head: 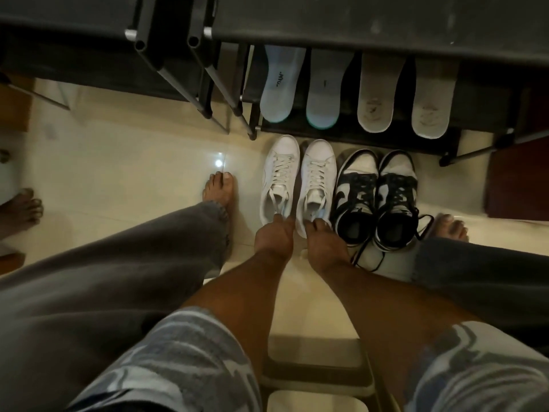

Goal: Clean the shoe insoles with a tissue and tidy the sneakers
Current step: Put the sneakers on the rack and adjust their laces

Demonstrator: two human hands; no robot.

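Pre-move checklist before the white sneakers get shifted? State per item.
1. Left hand and right hand on heels of the white lace-up sneakers: ok.
2. Fingers closed on those heels: cannot tell.
3. Pale blue insoles and beige insoles out, propped in the black metal shoe rack: ok.
4. Tissue in view: not ok.
5. Black-and-white sneakers tidy: not ok, black laces trail loose.
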